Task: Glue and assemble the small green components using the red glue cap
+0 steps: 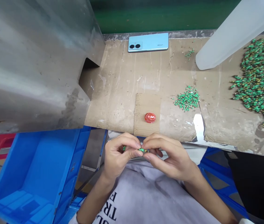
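Note:
In front of my chest, just off the table's front edge, both hands meet at a small green-and-gold part (142, 150). My left hand (119, 152) pinches its left end between thumb and forefinger, and another bit of green shows among the curled fingers. The thumb and forefinger of my right hand (169, 155) close on the other end, where the fingertips partly hide it. Just beyond the hands, a small shiny red round object (150, 118) rests on a cardboard strip (143, 101). To its right lies a small pile of green pieces (188, 99).
A large heap of green-and-gold parts (260, 84) covers the table's right side. At the back lie a light-blue phone (148, 42) and a few stray pieces (189, 53). A pale post (229, 35) slants over the table. Left are a metal housing (36, 62) and a blue crate (45, 158).

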Tool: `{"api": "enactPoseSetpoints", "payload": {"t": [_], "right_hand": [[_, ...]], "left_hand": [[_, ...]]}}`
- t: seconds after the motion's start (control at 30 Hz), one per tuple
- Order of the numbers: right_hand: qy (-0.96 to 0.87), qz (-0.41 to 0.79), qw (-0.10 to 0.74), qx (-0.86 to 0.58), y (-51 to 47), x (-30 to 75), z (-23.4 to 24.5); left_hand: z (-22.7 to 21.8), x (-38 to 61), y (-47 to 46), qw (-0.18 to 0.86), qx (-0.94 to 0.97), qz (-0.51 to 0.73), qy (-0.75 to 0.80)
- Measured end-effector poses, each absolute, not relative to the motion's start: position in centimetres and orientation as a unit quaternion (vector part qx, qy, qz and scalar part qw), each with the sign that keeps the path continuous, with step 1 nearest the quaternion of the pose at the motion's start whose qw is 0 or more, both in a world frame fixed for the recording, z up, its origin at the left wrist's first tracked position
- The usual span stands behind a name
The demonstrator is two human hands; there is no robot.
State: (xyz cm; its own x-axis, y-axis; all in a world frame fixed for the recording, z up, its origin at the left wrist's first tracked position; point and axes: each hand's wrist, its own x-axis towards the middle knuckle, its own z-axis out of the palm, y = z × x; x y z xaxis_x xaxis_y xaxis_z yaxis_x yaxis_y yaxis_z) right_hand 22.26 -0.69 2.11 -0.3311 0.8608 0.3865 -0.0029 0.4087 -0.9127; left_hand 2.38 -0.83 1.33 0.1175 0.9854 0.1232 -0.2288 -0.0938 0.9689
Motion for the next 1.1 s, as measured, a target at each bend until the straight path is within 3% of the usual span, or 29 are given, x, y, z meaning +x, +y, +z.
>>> {"api": "enactPoseSetpoints", "payload": {"t": [0.2, 0.53, 1.1], "right_hand": [[-0.627, 0.497, 0.504, -0.326, -1.2, 22.1, 1.8], [-0.435, 0.715, 0.466, -0.285, -1.4, 22.0, 2.7], [-0.323, 0.807, 0.429, -0.247, -1.3, 21.8, 2.5]], "left_hand": [[1.2, 2.4, -0.6, 0.54, 0.532, 0.541, 0.363], [1.0, 2.5, -0.5, 0.562, 0.514, 0.555, 0.335], [-0.3, 2.6, -0.6, 0.506, 0.544, 0.589, 0.317]]}}
